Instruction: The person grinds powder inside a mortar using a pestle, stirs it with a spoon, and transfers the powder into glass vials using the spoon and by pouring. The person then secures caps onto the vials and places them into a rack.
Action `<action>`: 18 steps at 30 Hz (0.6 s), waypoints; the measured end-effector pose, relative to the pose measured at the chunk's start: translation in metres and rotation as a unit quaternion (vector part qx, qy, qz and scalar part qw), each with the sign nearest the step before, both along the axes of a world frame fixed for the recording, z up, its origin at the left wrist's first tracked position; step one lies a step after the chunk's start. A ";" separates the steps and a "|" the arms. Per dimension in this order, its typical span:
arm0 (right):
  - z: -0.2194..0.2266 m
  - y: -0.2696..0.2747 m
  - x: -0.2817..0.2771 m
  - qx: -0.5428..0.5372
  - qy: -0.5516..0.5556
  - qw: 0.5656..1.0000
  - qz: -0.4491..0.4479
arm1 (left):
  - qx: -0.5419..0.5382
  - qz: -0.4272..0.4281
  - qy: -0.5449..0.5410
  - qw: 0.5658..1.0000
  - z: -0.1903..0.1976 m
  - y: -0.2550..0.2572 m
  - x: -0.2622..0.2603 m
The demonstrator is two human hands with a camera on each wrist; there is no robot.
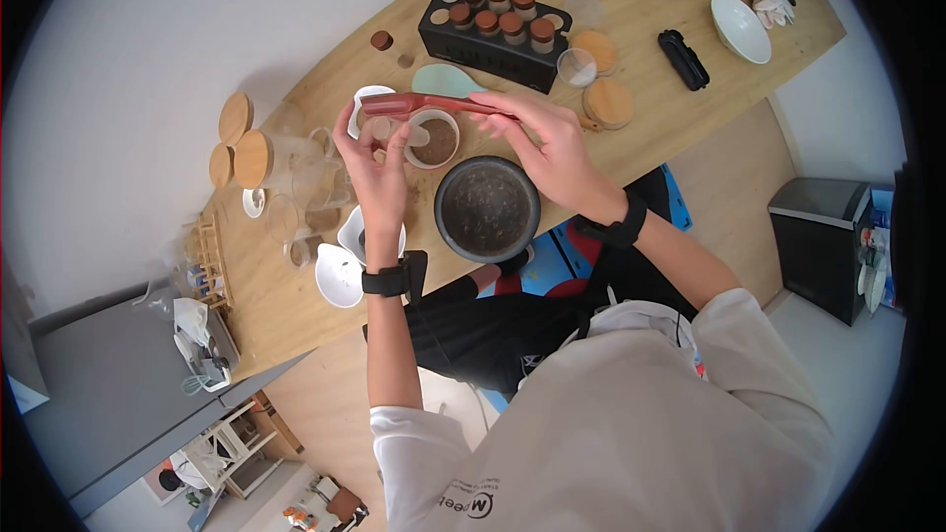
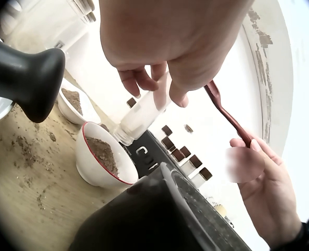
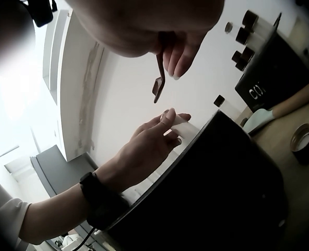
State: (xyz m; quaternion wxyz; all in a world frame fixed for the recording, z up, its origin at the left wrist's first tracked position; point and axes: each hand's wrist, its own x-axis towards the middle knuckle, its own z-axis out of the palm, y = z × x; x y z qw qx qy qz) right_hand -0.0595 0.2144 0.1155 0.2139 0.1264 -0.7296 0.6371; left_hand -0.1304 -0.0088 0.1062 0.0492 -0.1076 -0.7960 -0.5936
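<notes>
My left hand [image 1: 376, 172] pinches a small clear bottle [image 2: 144, 112] between thumb and fingers, tilted with its neck pointing down. Under it stands a white red-rimmed bowl [image 2: 105, 164] of brown powder. In my right hand [image 1: 552, 143] is the handle of a reddish-brown scoop [image 1: 424, 103]; its trough end overlaps the left fingertips in the head view. The right wrist view shows that scoop [image 3: 158, 86] hanging above the left hand [image 3: 149, 146], apart from it. A dark grey mortar [image 1: 488, 207] with a speckled inside sits near the table edge, between the forearms.
A black rack [image 1: 493, 54] of brown-capped bottles stands behind, with a pale green spatula [image 1: 443, 81] before it. White spouted bowls [image 1: 340, 276] and wooden-lidded glass jars [image 1: 253, 160] crowd the left. Spilled brown powder [image 2: 31, 151] lies on the table. A black case [image 1: 683, 59] is farther right.
</notes>
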 end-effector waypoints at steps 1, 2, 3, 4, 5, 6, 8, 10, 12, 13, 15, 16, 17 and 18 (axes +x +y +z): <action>0.000 0.001 0.001 -0.011 -0.006 1.000 -0.006 | -0.001 0.000 0.000 1.000 -0.001 -0.003 0.000; -0.002 0.002 0.000 -0.012 -0.006 1.000 -0.007 | 0.026 0.005 -0.022 0.999 0.000 -0.004 0.000; -0.006 0.003 0.000 -0.028 -0.021 0.999 -0.002 | 0.055 0.008 -0.043 0.998 0.001 -0.005 -0.001; -0.009 0.005 0.000 -0.044 -0.037 0.998 0.003 | 0.055 0.007 -0.043 0.998 0.001 -0.007 -0.002; -0.010 0.007 0.001 -0.043 -0.036 0.998 0.003 | 0.071 0.010 -0.057 0.996 0.001 -0.010 -0.003; -0.010 0.009 0.001 -0.058 -0.051 0.997 0.002 | 0.088 0.015 -0.072 0.993 0.000 -0.012 -0.004; -0.013 0.012 0.004 -0.073 -0.065 0.995 0.002 | 0.098 0.016 -0.070 0.993 -0.002 -0.013 -0.005; -0.016 0.015 0.006 -0.087 -0.079 0.993 0.004 | 0.109 0.015 -0.068 0.992 -0.005 -0.014 -0.006; -0.018 0.017 0.009 -0.093 -0.083 0.992 0.002 | 0.155 0.016 -0.071 0.985 -0.005 -0.013 -0.007; -0.019 0.019 0.010 -0.098 -0.086 0.991 0.003 | 0.155 0.015 -0.071 0.985 -0.006 -0.013 -0.007; -0.018 0.021 0.014 -0.109 -0.093 0.990 0.000 | 0.167 0.031 -0.100 0.980 -0.002 -0.011 -0.007; -0.017 0.022 0.016 -0.119 -0.099 0.988 -0.003 | 0.167 0.032 -0.100 0.980 -0.002 -0.011 -0.007; -0.016 0.023 0.018 -0.119 -0.099 0.988 -0.003 | 0.186 0.031 -0.106 0.976 -0.004 -0.012 -0.008; -0.015 0.025 0.021 -0.123 -0.106 0.987 -0.005 | 0.204 0.030 -0.111 0.972 -0.005 -0.012 -0.009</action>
